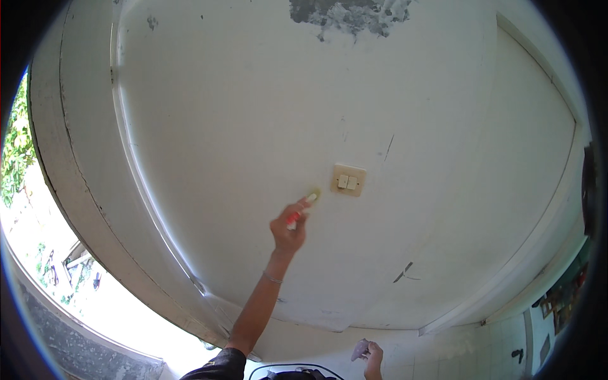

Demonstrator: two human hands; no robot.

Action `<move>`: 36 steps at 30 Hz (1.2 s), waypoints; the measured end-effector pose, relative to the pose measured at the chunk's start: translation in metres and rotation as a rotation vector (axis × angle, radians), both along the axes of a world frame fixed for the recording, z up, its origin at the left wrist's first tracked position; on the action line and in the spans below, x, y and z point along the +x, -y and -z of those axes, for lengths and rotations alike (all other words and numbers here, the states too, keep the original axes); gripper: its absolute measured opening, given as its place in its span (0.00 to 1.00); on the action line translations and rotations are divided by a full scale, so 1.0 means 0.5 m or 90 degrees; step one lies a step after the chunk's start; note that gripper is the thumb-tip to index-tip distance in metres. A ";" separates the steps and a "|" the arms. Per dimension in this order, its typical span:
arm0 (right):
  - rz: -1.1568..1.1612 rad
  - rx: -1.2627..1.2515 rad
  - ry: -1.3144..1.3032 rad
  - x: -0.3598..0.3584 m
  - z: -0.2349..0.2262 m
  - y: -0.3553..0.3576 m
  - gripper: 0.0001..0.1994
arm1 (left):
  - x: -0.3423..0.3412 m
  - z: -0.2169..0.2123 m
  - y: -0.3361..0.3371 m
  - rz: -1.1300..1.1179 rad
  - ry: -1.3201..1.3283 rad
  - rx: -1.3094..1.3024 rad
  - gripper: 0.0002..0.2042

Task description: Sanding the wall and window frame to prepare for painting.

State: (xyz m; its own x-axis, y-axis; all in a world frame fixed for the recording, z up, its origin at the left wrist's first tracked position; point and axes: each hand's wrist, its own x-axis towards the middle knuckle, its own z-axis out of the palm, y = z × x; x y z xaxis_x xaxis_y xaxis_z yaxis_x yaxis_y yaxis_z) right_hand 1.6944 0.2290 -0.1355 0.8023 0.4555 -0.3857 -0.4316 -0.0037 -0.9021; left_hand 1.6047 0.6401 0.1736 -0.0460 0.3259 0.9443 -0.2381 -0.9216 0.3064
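Your left hand [289, 229] gripped a red-handled, pale-tipped brush [303, 208], its long axis slanting up-right toward the beige wall switch [349, 180] just beyond. Your right hand [372, 356], well below, pinched a greyish scrap [360, 349].

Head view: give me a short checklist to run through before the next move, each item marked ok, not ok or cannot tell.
1. Left hand grips the red-handled tool: ok.
2. Tool's pale tip meets the white wall, left of the switch plate: ok.
3. Tip is clear of the switch plate: ok.
4. Right hand holds a small greyish piece: ok; what it is, cannot tell.
5. Wall finish is whole: not ok, a grey patch shows at the top.
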 end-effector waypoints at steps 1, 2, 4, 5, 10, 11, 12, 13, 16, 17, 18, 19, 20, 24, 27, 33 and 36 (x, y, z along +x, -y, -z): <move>0.005 0.000 0.001 0.000 -0.001 0.009 0.14 | -0.015 -0.021 -0.012 -0.010 0.041 -0.030 0.05; 0.011 -0.005 0.003 0.000 0.003 0.013 0.14 | -0.035 -0.064 -0.037 -0.025 0.081 -0.059 0.05; 0.024 -0.016 0.002 -0.001 0.031 0.034 0.14 | -0.065 -0.232 -0.070 -0.013 0.337 -0.033 0.07; 0.043 -0.018 0.005 0.007 0.080 0.064 0.14 | -0.074 -0.341 -0.076 -0.119 0.405 0.041 0.10; -0.003 0.046 -0.018 -0.059 -0.096 0.070 0.21 | -0.129 -0.698 -0.249 -0.102 0.473 0.242 0.06; 0.008 0.093 -0.088 -0.055 -0.070 0.098 0.19 | -0.123 -0.720 -0.266 -0.095 0.477 0.237 0.06; 0.012 0.141 -0.157 -0.048 -0.061 0.110 0.18 | -0.126 -0.734 -0.278 -0.166 0.420 0.210 0.05; 0.011 0.140 -0.153 -0.049 -0.051 0.122 0.18 | -0.127 -0.741 -0.289 -0.235 0.360 0.183 0.05; 0.121 0.048 -0.045 -0.074 -0.061 0.148 0.15 | -0.074 -0.662 -0.304 -0.307 0.329 0.237 0.07; 0.112 0.034 -0.005 -0.071 -0.043 0.161 0.14 | -0.055 -0.621 -0.295 -0.334 0.325 0.269 0.07; 0.101 0.020 0.033 -0.071 -0.033 0.171 0.14 | -0.045 -0.567 -0.288 -0.379 0.306 0.246 0.08; 0.100 0.017 0.032 -0.070 -0.036 0.175 0.14 | -0.036 -0.501 -0.279 -0.425 0.285 0.222 0.08; 0.121 0.014 -0.005 -0.069 -0.060 0.165 0.13 | -0.032 -0.427 -0.272 -0.407 0.278 0.178 0.09; 0.050 0.037 0.023 -0.071 -0.130 0.133 0.13 | 0.019 -0.057 -0.100 -0.199 0.144 0.012 0.09; 0.015 0.046 -0.064 -0.054 -0.159 0.103 0.15 | 0.022 0.123 0.062 0.003 -0.083 -0.106 0.03; -0.037 0.106 -0.021 -0.046 -0.079 0.099 0.20 | -0.032 -0.160 -0.017 0.038 0.312 -0.076 0.05; 0.045 -0.007 -0.048 -0.065 -0.064 0.096 0.22 | -0.070 -0.440 -0.088 -0.177 0.370 0.052 0.08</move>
